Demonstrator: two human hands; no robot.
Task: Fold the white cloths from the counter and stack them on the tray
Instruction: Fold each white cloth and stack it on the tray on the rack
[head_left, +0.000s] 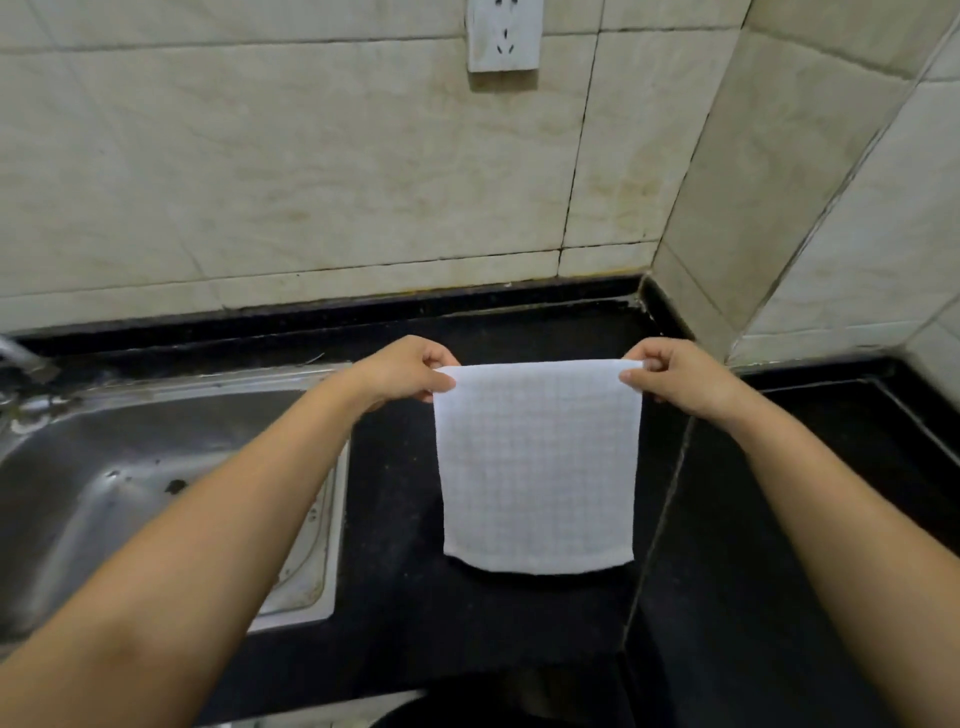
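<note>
Both bare forearms reach forward from the lower corners, the hands level with each other above the black stone table (405, 597). The left hand (410, 370) pinches the upper left corner of a white waffle-weave square cloth (537, 467) between thumb and curled fingers, and the right hand (670, 371) pinches the upper right corner the same way, so each grip is narrow and closed on fabric. The cloth's top edge runs taut and nearly straight between the two hands; the rest hangs flat toward the camera, its bottom edge curving slightly above the dark table, whether touching it or not I cannot tell. To the left lies a stainless steel sink basin (130, 467), its rim beside the left forearm. Behind stands a cream tiled wall (311, 156) bearing a white wall socket (503, 34), and a second tiled wall closes the corner on the right.
</note>
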